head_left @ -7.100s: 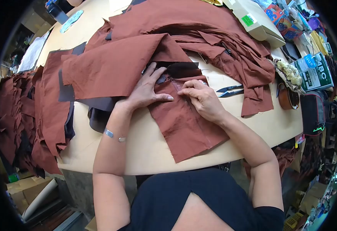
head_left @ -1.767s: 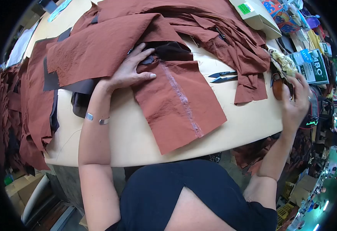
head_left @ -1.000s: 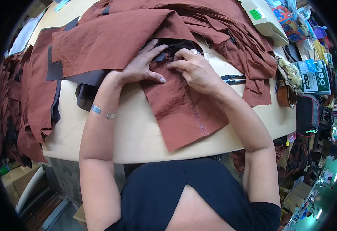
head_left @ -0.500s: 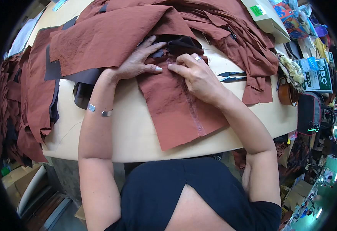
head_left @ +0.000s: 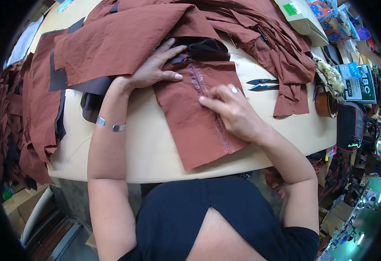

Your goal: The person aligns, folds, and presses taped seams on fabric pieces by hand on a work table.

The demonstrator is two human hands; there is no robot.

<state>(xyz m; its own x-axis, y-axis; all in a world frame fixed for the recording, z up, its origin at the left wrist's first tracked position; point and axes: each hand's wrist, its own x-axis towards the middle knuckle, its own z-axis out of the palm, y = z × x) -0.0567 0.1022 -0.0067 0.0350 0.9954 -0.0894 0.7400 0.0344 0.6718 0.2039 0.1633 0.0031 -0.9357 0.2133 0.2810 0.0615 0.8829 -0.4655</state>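
Note:
My left hand [head_left: 155,67] lies with fingers spread at the upper left of a rust-brown fabric panel [head_left: 186,130], its fingertips beside dark lining [head_left: 205,47]. A shiny, creased seam [head_left: 195,78] runs lengthwise down the panel. Over the middle of this seam is my right hand [head_left: 237,111], slightly blurred, its fingers curled in against the cloth. Whatever may be inside those fingers is hidden. Black-bladed thread snips [head_left: 263,84] rest on the table to the right of the panel.
Rust-brown cloth [head_left: 112,48] is piled across the back and left of the pale table [head_left: 142,152]. On the right stand a white box [head_left: 303,24], a brown round container [head_left: 325,104] and a dark pouch [head_left: 349,126]. The table's curved edge is close to my body.
My right hand has slid down along the seam toward me and to the right, uncovering the seam's upper part. My left hand has stayed almost in place.

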